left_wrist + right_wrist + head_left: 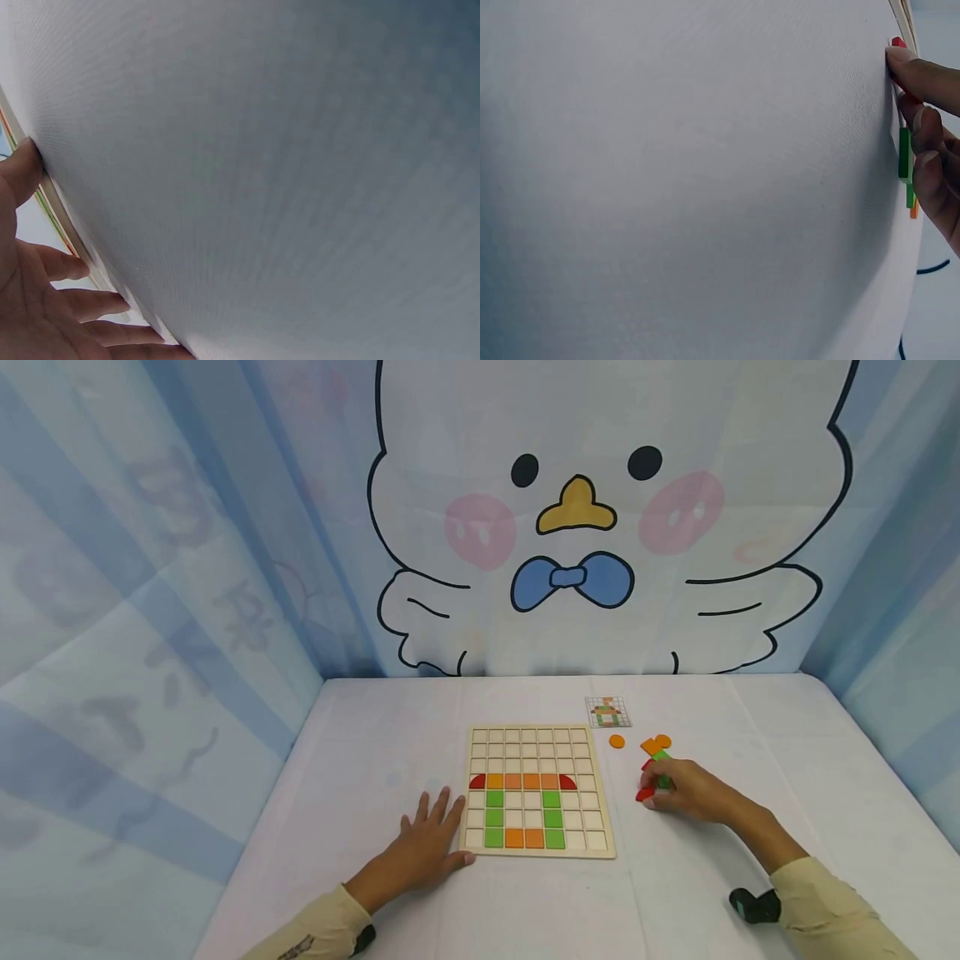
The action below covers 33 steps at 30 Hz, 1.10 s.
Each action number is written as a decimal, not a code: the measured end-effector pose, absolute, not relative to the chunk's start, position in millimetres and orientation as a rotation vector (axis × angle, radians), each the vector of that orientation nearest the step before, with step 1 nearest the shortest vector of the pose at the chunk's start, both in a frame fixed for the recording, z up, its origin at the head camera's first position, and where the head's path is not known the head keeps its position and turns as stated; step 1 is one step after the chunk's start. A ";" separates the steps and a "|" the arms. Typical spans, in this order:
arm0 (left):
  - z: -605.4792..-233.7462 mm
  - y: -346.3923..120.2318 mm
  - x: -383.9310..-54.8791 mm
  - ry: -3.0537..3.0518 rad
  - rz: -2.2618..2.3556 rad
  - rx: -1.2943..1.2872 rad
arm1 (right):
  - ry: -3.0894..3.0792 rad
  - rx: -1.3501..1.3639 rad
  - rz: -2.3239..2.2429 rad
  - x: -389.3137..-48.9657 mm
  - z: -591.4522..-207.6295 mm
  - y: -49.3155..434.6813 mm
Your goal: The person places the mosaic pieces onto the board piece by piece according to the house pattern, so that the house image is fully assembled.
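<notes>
My right hand (pixel 690 787), fingers curled, pinches a red piece (pixel 898 43) between thumb and forefinger over a small pile of pieces. Green pieces (pixel 905 154) sit by its other fingers, and part of the pile is hidden under the hand. Spread flat on the table, my left hand (pixel 429 843) lies along the left edge of a wooden grid board (pixel 540 852), thumb near the lower left corner. In the grid, an orange row (pixel 513 782) with a red rounded piece (pixel 567 782) at each end tops two green columns (pixel 494 818), joined below by two orange squares (pixel 523 838).
A small pattern card (pixel 608 712) lies behind the board's right corner. Near it are an orange disc (pixel 617 742), another orange disc (pixel 663 741) and an orange square (pixel 650 747). A printed curtain (pixel 570 635) stands behind the white table (pixel 390 727).
</notes>
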<state>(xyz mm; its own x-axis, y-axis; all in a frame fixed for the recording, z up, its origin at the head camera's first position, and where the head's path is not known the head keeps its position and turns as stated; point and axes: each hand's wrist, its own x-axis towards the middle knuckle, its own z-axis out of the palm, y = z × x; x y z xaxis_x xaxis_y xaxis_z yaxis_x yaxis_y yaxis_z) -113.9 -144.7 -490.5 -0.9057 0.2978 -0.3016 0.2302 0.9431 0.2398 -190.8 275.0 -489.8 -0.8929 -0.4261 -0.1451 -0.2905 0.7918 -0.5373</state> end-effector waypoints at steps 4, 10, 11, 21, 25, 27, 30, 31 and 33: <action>-491.8 -146.0 -113.9 2.765 0.289 0.397 | 2.716 -0.569 -0.759 -190.5 -489.8 273.9; -492.6 -146.8 -112.9 2.771 0.303 0.410 | 2.720 -0.583 -0.760 -190.0 -490.0 273.5; -492.3 -146.6 -112.7 2.770 0.306 0.407 | 2.723 -0.584 -0.761 -189.8 -489.7 273.3; -490.9 -145.4 -113.2 2.766 0.294 0.394 | 2.738 -0.581 -0.776 -190.0 -490.6 268.7; -490.3 -145.3 -112.6 2.766 0.295 0.393 | 2.727 -0.587 -0.806 -192.1 -490.0 265.7; -490.2 -145.4 -112.3 2.767 0.296 0.394 | 2.720 -0.594 -0.827 -193.6 -489.2 263.4; -490.0 -145.4 -112.1 2.766 0.296 0.395 | 2.701 -0.589 -0.872 -195.6 -487.6 258.9; -489.9 -145.4 -112.2 2.766 0.297 0.394 | 2.693 -0.587 -0.887 -196.3 -487.4 257.4; -489.7 -145.2 -112.3 2.766 0.297 0.391 | 2.675 -0.592 -0.916 -197.1 -486.8 254.5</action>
